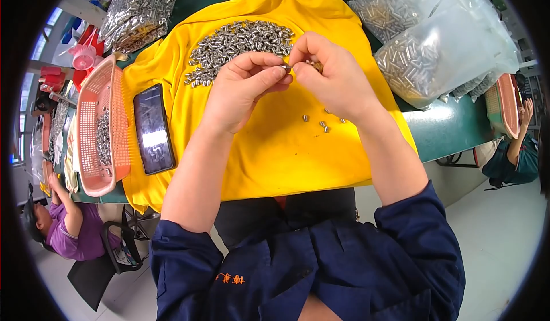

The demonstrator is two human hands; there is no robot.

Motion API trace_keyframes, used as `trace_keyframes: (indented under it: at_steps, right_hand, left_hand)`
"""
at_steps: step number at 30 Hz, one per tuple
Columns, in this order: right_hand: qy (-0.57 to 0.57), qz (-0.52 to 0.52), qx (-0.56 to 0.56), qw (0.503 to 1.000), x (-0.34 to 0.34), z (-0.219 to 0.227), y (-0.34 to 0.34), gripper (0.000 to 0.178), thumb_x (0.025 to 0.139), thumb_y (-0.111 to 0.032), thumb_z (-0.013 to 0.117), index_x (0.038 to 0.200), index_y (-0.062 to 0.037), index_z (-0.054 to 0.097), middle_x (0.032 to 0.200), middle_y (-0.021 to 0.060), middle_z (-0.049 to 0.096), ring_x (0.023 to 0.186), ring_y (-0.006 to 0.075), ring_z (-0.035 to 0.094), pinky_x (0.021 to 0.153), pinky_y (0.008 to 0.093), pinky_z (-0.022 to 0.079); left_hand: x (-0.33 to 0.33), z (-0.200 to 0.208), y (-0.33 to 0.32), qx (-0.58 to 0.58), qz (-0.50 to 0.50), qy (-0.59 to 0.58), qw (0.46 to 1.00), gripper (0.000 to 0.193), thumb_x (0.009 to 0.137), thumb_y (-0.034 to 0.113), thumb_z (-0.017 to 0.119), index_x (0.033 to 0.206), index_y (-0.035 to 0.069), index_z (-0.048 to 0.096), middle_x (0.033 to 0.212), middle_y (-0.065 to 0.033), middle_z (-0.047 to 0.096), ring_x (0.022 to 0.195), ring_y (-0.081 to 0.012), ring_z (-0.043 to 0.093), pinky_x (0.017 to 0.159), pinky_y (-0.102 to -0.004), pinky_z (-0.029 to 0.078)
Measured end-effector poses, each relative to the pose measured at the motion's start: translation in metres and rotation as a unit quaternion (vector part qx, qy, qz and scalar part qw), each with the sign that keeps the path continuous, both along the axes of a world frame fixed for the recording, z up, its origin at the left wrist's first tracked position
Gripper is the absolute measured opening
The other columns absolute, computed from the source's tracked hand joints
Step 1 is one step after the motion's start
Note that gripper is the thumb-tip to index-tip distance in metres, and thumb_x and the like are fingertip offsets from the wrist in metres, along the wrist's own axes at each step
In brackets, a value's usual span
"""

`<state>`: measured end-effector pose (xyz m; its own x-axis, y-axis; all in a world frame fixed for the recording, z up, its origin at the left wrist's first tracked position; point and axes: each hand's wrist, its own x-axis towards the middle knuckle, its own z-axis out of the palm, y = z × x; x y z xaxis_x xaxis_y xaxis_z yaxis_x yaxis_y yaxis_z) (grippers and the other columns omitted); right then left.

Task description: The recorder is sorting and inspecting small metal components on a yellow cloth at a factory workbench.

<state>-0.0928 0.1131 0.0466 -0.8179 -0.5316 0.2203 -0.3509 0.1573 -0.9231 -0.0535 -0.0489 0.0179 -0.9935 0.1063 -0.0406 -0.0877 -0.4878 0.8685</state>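
One small metal part (287, 67) above yellow cloth (269, 158): our left hand (243, 88), grip clamped on it; our right hand (337, 76) at other end, closure we cannot tell. Part likely light, stiff, slippery; best pinched by sides. Metal-part heap (243, 45) crowds just beyond; smartphone (153, 129), pink basket (119, 132) left, clear bag (409, 66) right.

Yellow cloth (275, 149) over green table (438, 132) carries metal pieces (238, 43) and a phone (153, 129)
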Motion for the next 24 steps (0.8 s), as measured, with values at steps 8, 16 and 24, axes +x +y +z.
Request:
trace_keyframes:
  at_steps: [8, 16, 24]
  right_hand:
    - [0.121, -0.057, 0.078, 0.988, 0.007, -0.005, -0.006, 0.009, 0.071, -0.012, 0.049, 0.074, -0.0038, 0.049, 0.060, 0.0124, 0.053, 0.055, 0.0243, 0.052, 0.051, 0.0310, 0.041]
    - [0.032, -0.114, -0.046, 0.992, -0.010, 0.006, 0.010, 0.009, 0.071, -0.011, 0.051, 0.075, -0.0025, 0.052, 0.060, 0.0053, 0.052, 0.052, 0.0140, 0.048, 0.050, 0.0264, 0.040]
    - [0.052, -0.151, -0.054, 0.986, -0.009, 0.003, 0.007, 0.009, 0.071, -0.008, 0.052, 0.075, -0.0011, 0.052, 0.063, 0.0034, 0.053, 0.054, 0.0090, 0.046, 0.051, 0.0229, 0.039]
  left_hand:
    - [0.002, 0.000, 0.002, -0.087, 0.031, 0.047, 0.995, 0.011, 0.076, 0.000, 0.058, 0.086, -0.002, 0.058, 0.080, -0.0091, 0.061, 0.074, -0.0154, 0.060, 0.070, -0.0251, 0.049]
    - [-0.009, -0.004, -0.016, -0.093, 0.092, 0.022, 0.991, 0.008, 0.074, 0.002, 0.057, 0.082, 0.001, 0.058, 0.077, -0.0057, 0.061, 0.069, -0.0123, 0.058, 0.066, -0.0236, 0.047]
    - [0.011, 0.004, 0.046, -0.524, -0.111, 0.218, 0.816, 0.018, 0.069, 0.008, 0.059, 0.087, 0.005, 0.061, 0.079, -0.0111, 0.061, 0.075, -0.0217, 0.059, 0.069, -0.0303, 0.046]
